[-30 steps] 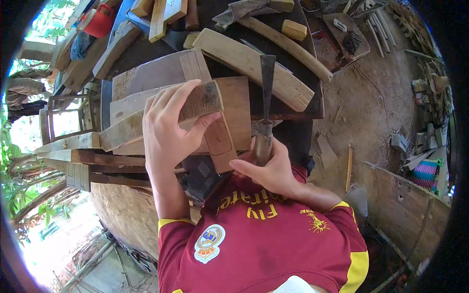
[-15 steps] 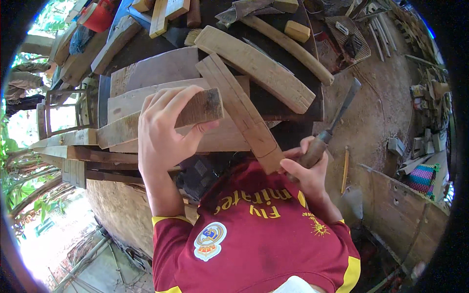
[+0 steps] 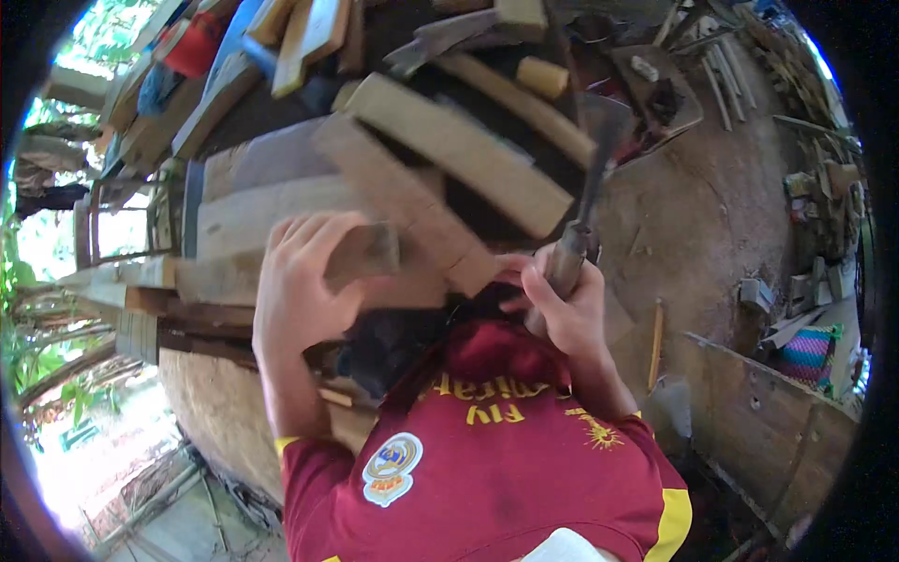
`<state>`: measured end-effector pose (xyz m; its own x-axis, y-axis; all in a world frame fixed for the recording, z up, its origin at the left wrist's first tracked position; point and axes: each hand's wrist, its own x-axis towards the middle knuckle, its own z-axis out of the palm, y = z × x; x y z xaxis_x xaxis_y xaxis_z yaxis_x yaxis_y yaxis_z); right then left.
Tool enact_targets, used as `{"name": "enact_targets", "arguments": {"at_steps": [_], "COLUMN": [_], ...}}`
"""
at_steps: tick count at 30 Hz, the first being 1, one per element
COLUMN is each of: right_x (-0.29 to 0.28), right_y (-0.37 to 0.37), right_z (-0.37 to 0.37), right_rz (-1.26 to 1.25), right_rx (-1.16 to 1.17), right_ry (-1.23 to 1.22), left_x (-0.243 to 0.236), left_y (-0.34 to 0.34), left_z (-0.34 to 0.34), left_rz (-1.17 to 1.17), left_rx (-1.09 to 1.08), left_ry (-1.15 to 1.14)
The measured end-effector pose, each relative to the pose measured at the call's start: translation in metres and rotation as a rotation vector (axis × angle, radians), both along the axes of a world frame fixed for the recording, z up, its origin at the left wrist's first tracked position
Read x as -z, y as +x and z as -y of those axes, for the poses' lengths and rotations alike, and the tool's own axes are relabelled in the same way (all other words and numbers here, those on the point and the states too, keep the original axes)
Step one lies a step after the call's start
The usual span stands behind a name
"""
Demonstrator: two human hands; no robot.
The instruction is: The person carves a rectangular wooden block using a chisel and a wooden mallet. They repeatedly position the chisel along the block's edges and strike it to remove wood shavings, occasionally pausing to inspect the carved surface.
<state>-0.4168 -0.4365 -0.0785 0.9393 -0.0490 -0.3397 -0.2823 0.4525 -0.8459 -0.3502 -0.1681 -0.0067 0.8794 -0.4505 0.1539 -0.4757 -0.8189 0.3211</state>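
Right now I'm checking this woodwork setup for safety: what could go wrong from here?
The right hand grips a wooden-handled chisel with a broad metal blade near the left hand, which lies on a small brown wood block; a slip might cut its fingers. The long pale wooden plank leans at an angle over the stacked boards and could slide. The picture is blurred, so the grip may be less sure.

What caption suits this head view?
Left hand steadies a wooden block; right hand grips a wood-handled chisel.

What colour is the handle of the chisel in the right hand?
Light brown wood; the chisel handle sits in the right hand, seen in the head view.
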Motion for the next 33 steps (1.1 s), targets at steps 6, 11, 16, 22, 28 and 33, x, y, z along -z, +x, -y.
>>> {"name": "enact_targets", "arguments": {"at_steps": [6, 11, 16, 22, 28, 33], "right_x": [0.009, 0.160, 0.332, 0.370, 0.291, 0.284], "right_y": [0.037, 0.037, -0.078, -0.316, -0.411, -0.387], "right_z": [0.194, 0.279, 0.272, 0.154, 0.122, 0.105], "right_rz": [0.244, 0.045, -0.619, -1.394, -1.591, -1.537], "right_rx": [0.162, 0.554, 0.617, -0.267, -0.124, -0.011], "right_ry": [-0.138, -0.492, -0.700, -0.576, -0.368, -0.351], "left_x": [0.004, 0.005, 0.003, -0.004, -0.014, -0.013], "left_y": [0.011, 0.011, 0.011, 0.012, 0.011, 0.015], "left_z": [0.026, 0.025, 0.012, -0.002, 0.004, 0.007], "left_rz": [-0.035, -0.166, -0.328, -0.405, -0.443, -0.452], "left_rx": [-0.196, -0.353, -0.487, -0.486, -0.506, -0.443], "left_ry": [0.182, 0.187, 0.172, 0.212, 0.303, 0.257]}}
